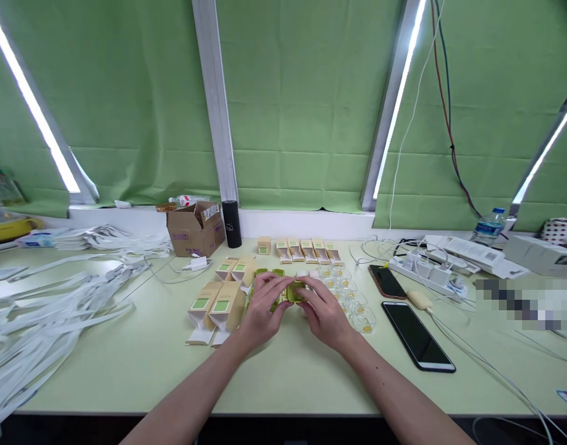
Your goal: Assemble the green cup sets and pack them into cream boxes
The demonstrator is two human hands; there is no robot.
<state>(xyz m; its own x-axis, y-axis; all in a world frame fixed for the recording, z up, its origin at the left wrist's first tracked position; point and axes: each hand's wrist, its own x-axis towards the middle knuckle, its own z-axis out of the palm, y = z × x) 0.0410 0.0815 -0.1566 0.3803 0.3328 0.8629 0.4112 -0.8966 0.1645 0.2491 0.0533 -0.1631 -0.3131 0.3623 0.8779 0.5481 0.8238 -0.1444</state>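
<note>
Between my two hands, over the middle of the table, is a small green plastic piece [294,292] with a hollow like a little tray or case. My left hand [264,309] grips its left side between thumb and fingers. On its right side, the fingers of my right hand [324,311] close on it too. More green pieces [278,272] lie just behind my left hand, partly hidden. To the left stand several open kraft cartons [226,303] with green labels and white flaps. Rows of clear plastic pieces with yellow centres [361,321] lie beside my right hand.
More small cartons [309,250] line the back of the table. A cardboard box [195,228] and a black cylinder [231,224] stand at the back left. White straps [47,321] cover the left side. Phones [419,337], a power strip [427,275] and cables lie right.
</note>
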